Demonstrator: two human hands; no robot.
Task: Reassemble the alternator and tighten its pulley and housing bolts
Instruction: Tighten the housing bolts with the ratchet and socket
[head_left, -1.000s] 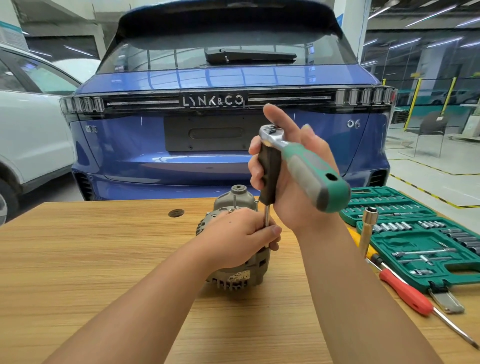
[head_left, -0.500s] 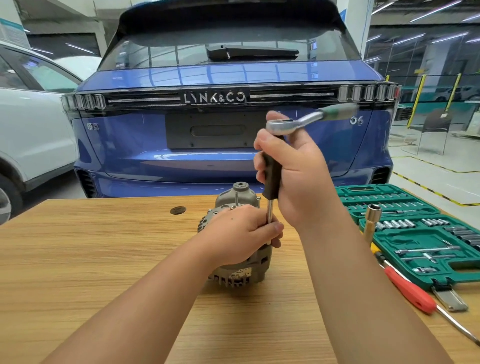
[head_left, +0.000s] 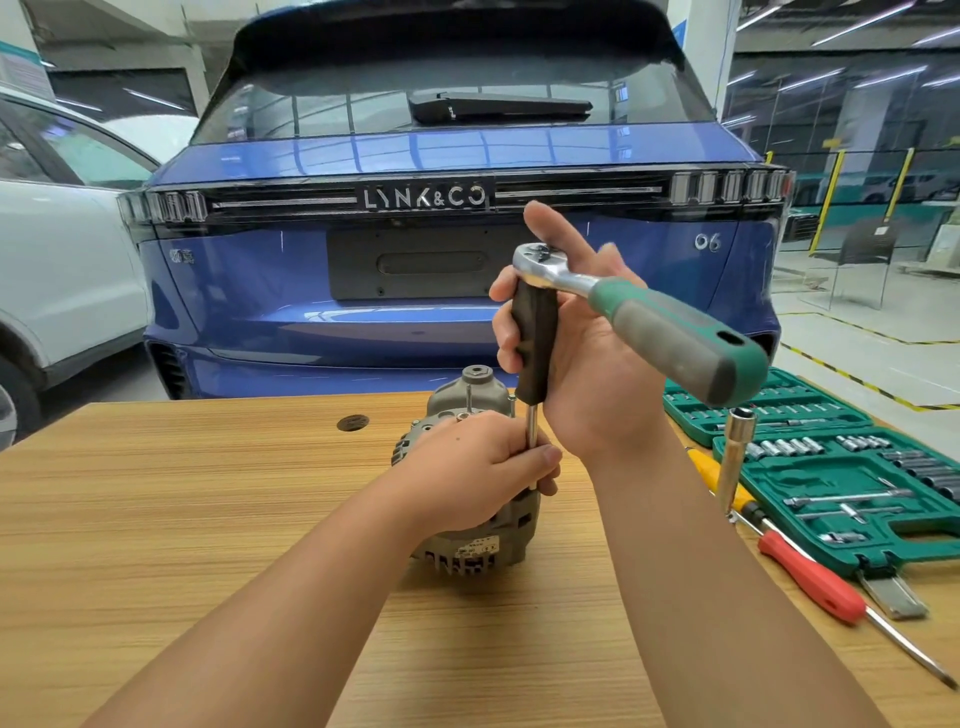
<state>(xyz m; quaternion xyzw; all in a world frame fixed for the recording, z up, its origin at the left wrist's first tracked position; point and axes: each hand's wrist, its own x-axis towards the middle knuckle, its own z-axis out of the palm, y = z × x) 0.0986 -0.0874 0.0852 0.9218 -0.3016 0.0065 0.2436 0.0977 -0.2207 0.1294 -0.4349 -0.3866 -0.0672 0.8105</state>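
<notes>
A grey alternator (head_left: 470, 540) stands on the wooden table (head_left: 156, 519), its threaded shaft end (head_left: 477, 372) pointing up. My left hand (head_left: 478, 467) lies over its top and pinches the thin metal shaft of a driver extension (head_left: 532, 431) against the housing. My right hand (head_left: 576, 353) grips the extension's black handle (head_left: 535, 343), which stands upright. A ratchet wrench (head_left: 649, 322) with a green and grey handle sits on top of it, its handle pointing right and toward me. The bolt under the extension is hidden by my left hand.
An open green socket set case (head_left: 841, 467) lies at the right. Beside it are a red-handled screwdriver (head_left: 810, 577), a yellow-handled tool (head_left: 711, 473) and an upright long socket (head_left: 735, 457). A blue car (head_left: 431, 260) stands just behind the table; a white car (head_left: 57, 270) at left.
The ratchet handle swung away to the far right and has now come back toward me on the right. My left hand and the alternator stayed in place.
</notes>
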